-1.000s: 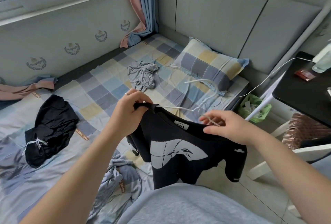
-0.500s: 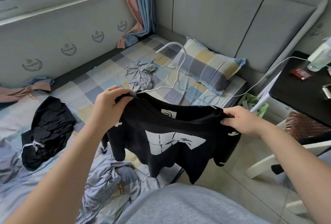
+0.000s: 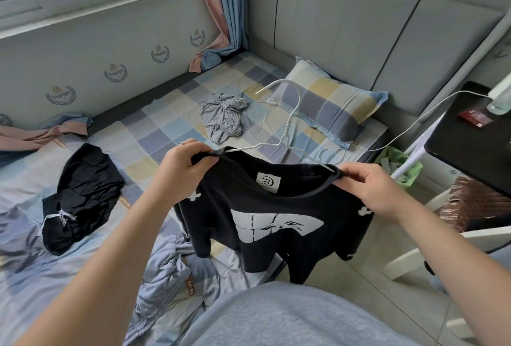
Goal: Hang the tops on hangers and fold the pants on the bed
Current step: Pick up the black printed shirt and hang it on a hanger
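Note:
A black T-shirt (image 3: 273, 218) with a white print hangs in front of me over the bed's edge. A white hanger (image 3: 287, 121) sits inside its neck, hook pointing up and away. My left hand (image 3: 184, 164) pinches the left shoulder at the collar. My right hand (image 3: 367, 188) grips the right shoulder over the hanger's end. On the checked bed (image 3: 154, 130) lie a crumpled grey garment (image 3: 222, 116), a black garment with a white drawstring (image 3: 80, 196) at left, and a blue-grey garment (image 3: 166, 271) near my body.
A checked pillow (image 3: 329, 102) leans by the grey headboard (image 3: 359, 27). A white cable (image 3: 409, 130) runs from the bed to a black table (image 3: 475, 138) at right. A green bin (image 3: 401, 166) and a white chair (image 3: 442, 243) stand on the tiled floor.
The hanger swung from lying flat to upright inside the shirt's neck. My hands spread apart to the two shoulders, and the shirt now hangs spread out and level.

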Demonstrator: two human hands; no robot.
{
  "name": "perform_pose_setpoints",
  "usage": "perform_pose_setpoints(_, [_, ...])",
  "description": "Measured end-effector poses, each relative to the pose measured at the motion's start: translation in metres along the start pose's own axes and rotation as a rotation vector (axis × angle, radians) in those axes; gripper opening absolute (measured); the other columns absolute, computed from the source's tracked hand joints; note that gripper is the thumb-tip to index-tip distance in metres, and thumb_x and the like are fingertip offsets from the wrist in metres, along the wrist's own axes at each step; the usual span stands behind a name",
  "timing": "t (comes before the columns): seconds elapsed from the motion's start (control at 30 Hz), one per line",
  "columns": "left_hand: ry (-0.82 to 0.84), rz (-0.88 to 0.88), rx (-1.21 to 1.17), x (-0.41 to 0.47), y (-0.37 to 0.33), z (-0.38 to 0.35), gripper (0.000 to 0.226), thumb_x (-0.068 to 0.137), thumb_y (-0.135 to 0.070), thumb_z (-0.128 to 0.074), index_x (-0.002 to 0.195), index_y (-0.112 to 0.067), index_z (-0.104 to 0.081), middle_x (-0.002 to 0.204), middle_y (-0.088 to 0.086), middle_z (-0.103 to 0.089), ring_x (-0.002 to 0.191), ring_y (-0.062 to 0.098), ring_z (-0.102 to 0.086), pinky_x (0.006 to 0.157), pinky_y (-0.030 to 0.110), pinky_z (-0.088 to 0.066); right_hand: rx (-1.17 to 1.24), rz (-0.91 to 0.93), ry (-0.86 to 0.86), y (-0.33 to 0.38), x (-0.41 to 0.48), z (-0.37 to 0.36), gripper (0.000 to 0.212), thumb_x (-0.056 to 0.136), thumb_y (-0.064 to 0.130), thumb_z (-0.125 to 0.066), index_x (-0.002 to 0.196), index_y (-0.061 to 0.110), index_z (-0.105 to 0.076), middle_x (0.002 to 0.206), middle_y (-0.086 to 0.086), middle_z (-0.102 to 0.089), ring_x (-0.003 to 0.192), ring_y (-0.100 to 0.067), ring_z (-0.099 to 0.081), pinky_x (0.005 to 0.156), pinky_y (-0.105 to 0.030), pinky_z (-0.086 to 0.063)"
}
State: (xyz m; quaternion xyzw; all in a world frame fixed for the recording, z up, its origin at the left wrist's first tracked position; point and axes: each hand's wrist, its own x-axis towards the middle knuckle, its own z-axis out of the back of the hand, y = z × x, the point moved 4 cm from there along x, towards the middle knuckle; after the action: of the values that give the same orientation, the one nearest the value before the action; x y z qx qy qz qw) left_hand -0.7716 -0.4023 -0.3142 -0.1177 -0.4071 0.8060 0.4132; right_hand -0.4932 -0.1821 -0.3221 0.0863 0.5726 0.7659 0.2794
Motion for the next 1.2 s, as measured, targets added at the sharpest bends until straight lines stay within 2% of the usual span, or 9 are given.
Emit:
perform_pose_setpoints(0.23, [0.046,-0.017,-0.043,-0.004,-0.007,-0.012,0.027,0.093,-0.014,-0.068,0.082,-0.038,-0.065,0.088,-0.007,-0.063,0.083,0.007,-0.058,0.075,0.027,-0.046,-0.175,0.081,-0.033,0.006,0.003,-0.003,0.026,0.087,0.054,-0.058,0.082,0.033,-0.073,0.08,-0.02,-0.065,0.068,-0.017,-0.056,0.068,-0.028,-0.046])
perform_pose_setpoints(0.4, [0.004,0.005,-0.082,-0.003,0.0,0.001,0.03,0.091,-0.011,-0.07,0.081,-0.039,-0.065,0.086,-0.008,-0.065,0.079,0.005,-0.058,0.07,0.014,-0.042,-0.128,-0.051,0.024,-0.021,-0.001,0.019,0.014,0.093,0.034,-0.065,0.089,0.028,-0.078,0.091,-0.004,-0.076,0.089,-0.022,-0.072,0.086,-0.032,-0.055])
perform_pose_setpoints(0.5, [0.04,0.045,-0.09,-0.003,0.008,0.005,0.017,0.091,-0.011,-0.07,0.087,-0.028,-0.07,0.088,-0.004,-0.068,0.085,0.012,-0.063,0.076,0.023,-0.046,-0.136,-0.095,-0.02,-0.038,-0.004,0.029,0.014,0.094,0.017,-0.068,0.091,0.023,-0.08,0.092,-0.002,-0.078,0.09,-0.013,-0.072,0.085,-0.019,-0.053])
perform_pose_setpoints(0.6, [0.106,0.106,-0.156,-0.004,0.016,0.008,0.01,0.094,-0.015,-0.067,0.093,-0.023,-0.072,0.091,-0.002,-0.069,0.09,0.019,-0.064,0.083,0.033,-0.049,0.012,-0.114,-0.095,-0.044,-0.004,0.025,0.014,0.089,0.007,-0.07,0.085,0.016,-0.08,0.084,-0.005,-0.077,0.079,-0.011,-0.07,0.073,-0.014,-0.053])
perform_pose_setpoints(0.73, [0.103,0.103,-0.177,-0.007,0.019,0.012,0.013,0.096,-0.016,-0.065,0.092,-0.026,-0.073,0.089,-0.007,-0.071,0.089,0.019,-0.065,0.086,0.038,-0.05,0.38,-0.165,-0.184,-0.044,-0.002,0.021,0.007,0.077,0.007,-0.071,0.084,0.005,-0.071,0.081,-0.01,-0.071,0.077,-0.02,-0.066,0.078,-0.027,-0.055])
perform_pose_setpoints(0.87, [0.013,0.054,-0.168,-0.008,0.016,0.012,0.025,0.091,-0.01,-0.07,0.084,-0.035,-0.068,0.079,-0.016,-0.067,0.078,0.013,-0.062,0.078,0.032,-0.049,0.519,-0.234,-0.165,-0.033,0.001,0.016,0.003,0.077,0.016,-0.07,0.076,0.013,-0.07,0.074,-0.007,-0.069,0.068,-0.019,-0.066,0.064,-0.029,-0.056])
perform_pose_setpoints(0.93, [-0.032,0.048,-0.226,-0.008,0.015,0.012,0.03,0.089,-0.006,-0.071,0.08,-0.034,-0.068,0.079,-0.006,-0.067,0.074,0.016,-0.057,0.075,0.034,-0.046,0.49,-0.243,-0.199,-0.031,0.003,0.017,0.011,0.085,0.013,-0.068,0.074,0.017,-0.07,0.073,-0.004,-0.068,0.069,-0.019,-0.064,0.067,-0.031,-0.053])
perform_pose_setpoints(1.07, [-0.069,0.062,-0.318,-0.009,0.015,0.01,0.031,0.089,-0.003,-0.071,0.076,-0.031,-0.065,0.073,0.029,-0.055,0.062,0.027,-0.044,0.062,0.04,-0.036,0.379,-0.09,-0.364,-0.023,0.005,0.02,0.028,0.095,0.012,-0.063,0.072,0.025,-0.072,0.073,0.002,-0.063,0.078,-0.016,-0.058,0.078,-0.029,-0.047])
perform_pose_setpoints(1.2, [-0.058,0.047,-0.24,-0.006,0.021,0.008,0.023,0.09,-0.011,-0.072,0.081,-0.031,-0.065,0.062,0.009,-0.044,0.055,0.022,-0.035,0.056,0.035,-0.032,0.191,0.161,-0.576,-0.002,0.001,0.024,0.03,0.097,0.016,-0.063,0.075,0.035,-0.071,0.069,0.01,-0.057,0.072,-0.004,-0.052,0.074,-0.018,-0.047])
